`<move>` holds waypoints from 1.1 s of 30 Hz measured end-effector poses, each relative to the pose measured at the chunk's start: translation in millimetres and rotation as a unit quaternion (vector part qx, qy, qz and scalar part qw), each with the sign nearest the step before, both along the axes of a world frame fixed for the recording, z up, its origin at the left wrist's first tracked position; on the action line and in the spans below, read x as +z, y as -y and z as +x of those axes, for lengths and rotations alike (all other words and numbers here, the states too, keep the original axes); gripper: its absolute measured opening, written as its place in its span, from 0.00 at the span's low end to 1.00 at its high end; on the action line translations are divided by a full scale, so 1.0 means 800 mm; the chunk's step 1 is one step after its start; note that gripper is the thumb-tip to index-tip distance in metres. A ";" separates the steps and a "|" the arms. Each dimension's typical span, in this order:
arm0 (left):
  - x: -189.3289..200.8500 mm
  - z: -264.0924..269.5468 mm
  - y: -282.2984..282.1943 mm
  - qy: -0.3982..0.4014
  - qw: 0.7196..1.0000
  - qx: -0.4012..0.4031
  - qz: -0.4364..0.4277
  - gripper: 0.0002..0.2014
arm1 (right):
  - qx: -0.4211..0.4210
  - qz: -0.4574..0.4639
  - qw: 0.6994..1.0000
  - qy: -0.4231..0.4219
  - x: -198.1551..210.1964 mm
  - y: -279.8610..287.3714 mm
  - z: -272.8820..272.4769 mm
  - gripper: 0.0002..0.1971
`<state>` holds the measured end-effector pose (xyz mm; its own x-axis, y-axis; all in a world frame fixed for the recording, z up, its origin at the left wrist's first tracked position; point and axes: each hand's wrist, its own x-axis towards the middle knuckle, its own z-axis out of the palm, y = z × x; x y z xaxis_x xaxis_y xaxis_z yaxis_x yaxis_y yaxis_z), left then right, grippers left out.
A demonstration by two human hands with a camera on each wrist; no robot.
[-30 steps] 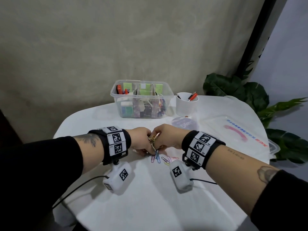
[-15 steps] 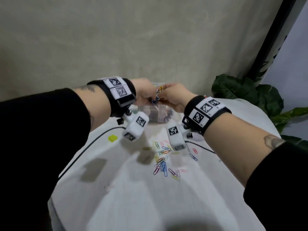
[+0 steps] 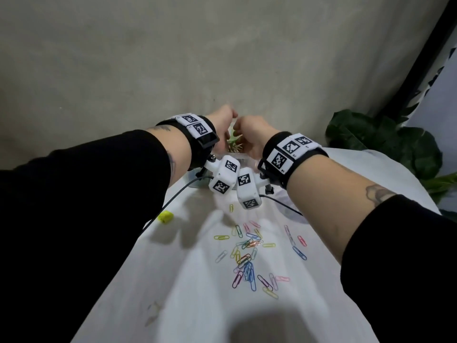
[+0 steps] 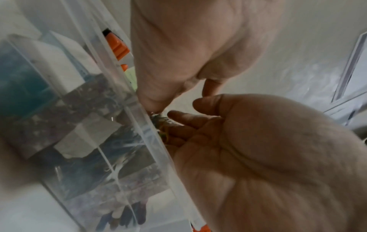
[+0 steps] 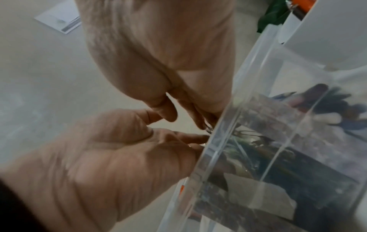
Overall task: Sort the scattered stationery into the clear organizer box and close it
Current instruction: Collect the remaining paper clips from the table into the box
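The clear organizer box (image 4: 89, 125) stands at the far side of the table, mostly hidden behind my wrists in the head view, where only a bit of its rim (image 3: 237, 158) shows. Both hands hover together over its near rim. My left hand (image 4: 184, 116) has loosely straight fingers, and a small bunch of paper clips (image 4: 164, 130) lies on them against the rim. My right hand (image 4: 155, 100) points its fingertips down onto that bunch. Many coloured paper clips (image 3: 247, 256) lie scattered on the white table. The box's compartments (image 5: 258, 125) hold other stationery.
A small yellow item (image 3: 165, 216) lies on the table to the left, near a black cable. A white cup (image 5: 327, 31) with pens stands beside the box. A leafy plant (image 3: 385, 144) is at the far right. The table's left edge runs close below my left arm.
Both hands rose from the pile of clips with a bunch held between them and moved forward to the box. Their fingers have loosened over the rim.
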<state>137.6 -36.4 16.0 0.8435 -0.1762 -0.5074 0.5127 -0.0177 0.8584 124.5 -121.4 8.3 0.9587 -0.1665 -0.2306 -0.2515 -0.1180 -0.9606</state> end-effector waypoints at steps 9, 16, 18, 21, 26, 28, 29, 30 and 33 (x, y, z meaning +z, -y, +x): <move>-0.001 -0.042 -0.011 0.248 0.959 0.019 0.138 0.06 | -0.019 -0.006 0.995 0.098 0.002 0.026 -0.034 0.06; -0.062 -0.131 -0.036 0.164 0.786 -0.374 0.465 0.36 | 0.201 -0.344 0.917 0.010 -0.065 0.058 -0.122 0.08; -0.076 -0.153 -0.039 0.119 0.733 -0.424 0.519 0.50 | 0.251 -0.391 0.884 -0.054 -0.087 0.063 -0.136 0.12; -0.100 -0.172 -0.035 0.137 0.728 -0.414 0.529 0.53 | 0.242 -0.320 0.911 -0.099 -0.106 0.064 -0.158 0.14; -0.119 -0.197 -0.019 0.187 0.765 -0.403 0.466 0.42 | 0.314 -0.228 0.914 -0.119 -0.114 0.070 -0.190 0.14; -0.118 -0.198 -0.017 0.201 0.771 -0.399 0.453 0.42 | 0.308 -0.208 0.921 -0.115 -0.110 0.084 -0.196 0.17; -0.118 -0.195 -0.017 0.214 0.774 -0.384 0.456 0.44 | 0.276 -0.222 0.930 -0.101 -0.109 0.093 -0.193 0.18; -0.118 -0.191 -0.017 0.230 0.775 -0.360 0.466 0.46 | 0.227 -0.254 0.937 -0.077 -0.109 0.103 -0.191 0.19; -0.119 -0.181 -0.013 0.274 0.747 -0.319 0.515 0.45 | 0.136 -0.374 0.917 -0.014 -0.107 0.132 -0.191 0.22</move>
